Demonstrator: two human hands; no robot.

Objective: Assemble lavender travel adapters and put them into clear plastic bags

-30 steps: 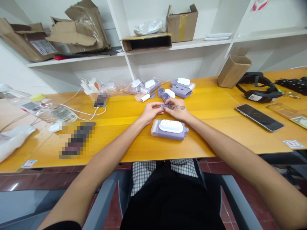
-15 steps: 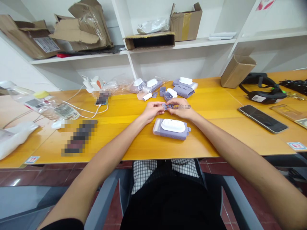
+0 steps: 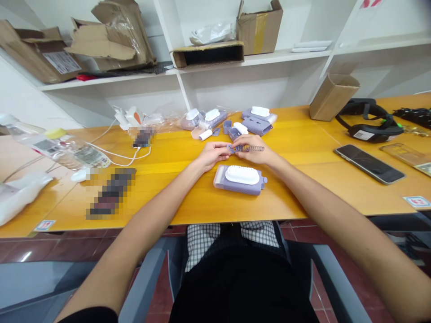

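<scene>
My left hand [image 3: 214, 155] pinches a small blue-purple plastic piece [image 3: 230, 148] between thumb and fingers. From the right, my right hand [image 3: 253, 153] closes on a thin metal coil spring [image 3: 256, 148], whose free end lies across the back of the fingers. The spring's other end meets the plastic piece between my fingertips; whether it is attached there I cannot tell. Just below my hands, a purple brush-like block [image 3: 239, 186] with a white bristled oval pad [image 3: 242, 175] rests on the table.
Behind my hands lie purple housings [image 3: 257, 125], small purple cups [image 3: 228, 125] and a white roll [image 3: 205, 134]. To the right are a phone [image 3: 369, 164], a headset [image 3: 373, 128] and a cardboard box [image 3: 333, 98]. Bottles [image 3: 79, 152] and cables stand at left. Shelves hold cartons [image 3: 259, 31].
The view has shifted slightly. Both hands stay together around the plastic piece and the spring, with only a tiny shift of the spring's free end.
</scene>
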